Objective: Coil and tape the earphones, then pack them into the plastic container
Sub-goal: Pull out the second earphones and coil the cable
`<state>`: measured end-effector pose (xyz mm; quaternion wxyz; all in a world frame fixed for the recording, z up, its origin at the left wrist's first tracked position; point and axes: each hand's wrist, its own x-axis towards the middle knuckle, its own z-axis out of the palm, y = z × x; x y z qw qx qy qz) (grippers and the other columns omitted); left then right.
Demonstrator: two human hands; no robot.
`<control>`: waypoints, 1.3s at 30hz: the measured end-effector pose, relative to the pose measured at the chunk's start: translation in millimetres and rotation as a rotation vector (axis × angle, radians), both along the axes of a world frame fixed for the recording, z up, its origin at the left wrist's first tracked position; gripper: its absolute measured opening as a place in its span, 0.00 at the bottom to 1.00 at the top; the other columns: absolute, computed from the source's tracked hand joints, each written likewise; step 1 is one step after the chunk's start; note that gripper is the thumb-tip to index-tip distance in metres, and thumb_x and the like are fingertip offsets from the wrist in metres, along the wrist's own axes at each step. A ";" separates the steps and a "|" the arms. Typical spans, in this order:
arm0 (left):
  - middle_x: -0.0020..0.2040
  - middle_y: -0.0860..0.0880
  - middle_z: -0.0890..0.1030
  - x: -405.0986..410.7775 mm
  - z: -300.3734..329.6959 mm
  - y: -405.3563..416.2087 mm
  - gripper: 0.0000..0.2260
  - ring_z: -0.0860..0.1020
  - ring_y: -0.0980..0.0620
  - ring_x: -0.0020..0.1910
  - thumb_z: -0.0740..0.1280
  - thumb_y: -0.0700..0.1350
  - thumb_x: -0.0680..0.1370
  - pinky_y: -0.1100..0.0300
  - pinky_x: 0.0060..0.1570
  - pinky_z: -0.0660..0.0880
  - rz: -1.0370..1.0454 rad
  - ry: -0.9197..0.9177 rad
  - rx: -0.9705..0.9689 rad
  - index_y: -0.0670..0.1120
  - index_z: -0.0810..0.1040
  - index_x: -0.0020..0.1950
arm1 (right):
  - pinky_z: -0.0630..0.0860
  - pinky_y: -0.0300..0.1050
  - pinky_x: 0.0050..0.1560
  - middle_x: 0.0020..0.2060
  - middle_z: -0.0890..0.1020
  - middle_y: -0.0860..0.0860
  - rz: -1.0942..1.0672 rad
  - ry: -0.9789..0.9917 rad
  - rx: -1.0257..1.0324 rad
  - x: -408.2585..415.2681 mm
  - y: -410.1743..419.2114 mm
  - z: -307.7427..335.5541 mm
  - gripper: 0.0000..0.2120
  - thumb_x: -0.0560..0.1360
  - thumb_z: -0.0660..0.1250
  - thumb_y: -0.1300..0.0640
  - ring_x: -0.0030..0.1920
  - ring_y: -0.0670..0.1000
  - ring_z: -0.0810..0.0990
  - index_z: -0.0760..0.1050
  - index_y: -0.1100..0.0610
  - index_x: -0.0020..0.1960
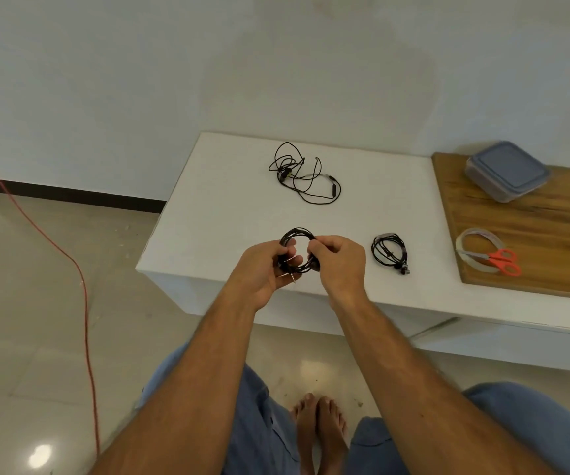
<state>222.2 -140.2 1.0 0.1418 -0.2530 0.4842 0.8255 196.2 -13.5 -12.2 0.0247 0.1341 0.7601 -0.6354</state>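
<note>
A black earphone cable wound into a coil (298,234) hangs above the near edge of the white table (228,214). My left hand (265,269) pinches its left side, and the jack plug sticks out below my fingers. My right hand (337,260) grips the coil's right side. A second coil (388,251), bound with tape, lies on the table to the right. A loose tangled pair of earphones (306,173) lies further back. The plastic container (507,171), lid on, stands on the wooden board (537,234) at the far right.
A roll of clear tape (479,248) and orange-handled scissors (504,260) lie on the board's near part. A red cable (81,286) runs across the floor at left. My knees and bare feet are below the table edge.
</note>
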 end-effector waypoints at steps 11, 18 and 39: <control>0.43 0.46 0.82 -39.6 -24.0 -4.9 0.09 0.82 0.51 0.42 0.68 0.41 0.77 0.56 0.41 0.82 -0.170 0.084 -0.594 0.42 0.78 0.57 | 0.83 0.57 0.46 0.33 0.83 0.52 0.011 -0.063 0.054 -31.5 0.9 -17.8 0.10 0.73 0.70 0.63 0.35 0.51 0.81 0.81 0.52 0.35; 0.36 0.45 0.82 -55.7 -40.5 0.6 0.06 0.78 0.46 0.35 0.65 0.41 0.74 0.58 0.34 0.73 -0.284 0.099 -1.243 0.42 0.81 0.42 | 0.82 0.56 0.46 0.32 0.84 0.48 0.059 -0.091 0.203 -47.9 2.9 -30.9 0.09 0.71 0.70 0.63 0.36 0.51 0.83 0.82 0.52 0.35; 0.35 0.45 0.84 -60.2 -47.2 -3.9 0.05 0.79 0.52 0.28 0.70 0.43 0.76 0.59 0.38 0.81 -0.148 0.093 -1.054 0.43 0.84 0.47 | 0.75 0.41 0.33 0.35 0.84 0.51 0.194 -0.120 0.651 -58.7 0.0 -25.8 0.09 0.73 0.66 0.59 0.38 0.53 0.81 0.84 0.56 0.39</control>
